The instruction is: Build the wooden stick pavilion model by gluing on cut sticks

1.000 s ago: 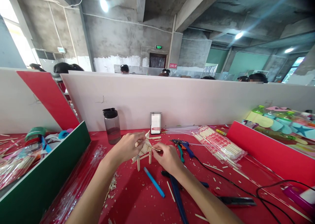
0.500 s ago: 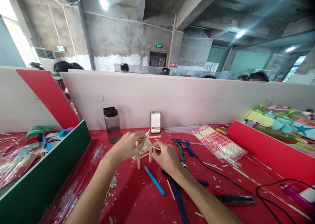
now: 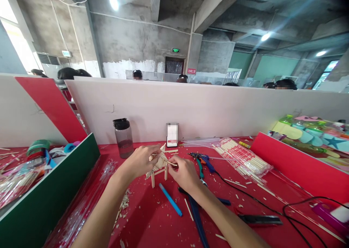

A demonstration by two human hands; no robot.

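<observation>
Right hand [image 3: 185,172] closed in a pinch on a thin stick [image 3: 171,163], at the stick model's [image 3: 160,165] right side. Left hand [image 3: 141,161] fingers curled in at the model's upper left, exact grip can't tell. Model's upright, legs down, between both hands, beyond the blue pen [image 3: 170,199] on the red desk [image 3: 152,222].

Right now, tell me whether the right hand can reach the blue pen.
Probably yes: the blue pen lies uncovered on the red table, close to the right hand, though it seems to pinch a thin stick.
</observation>
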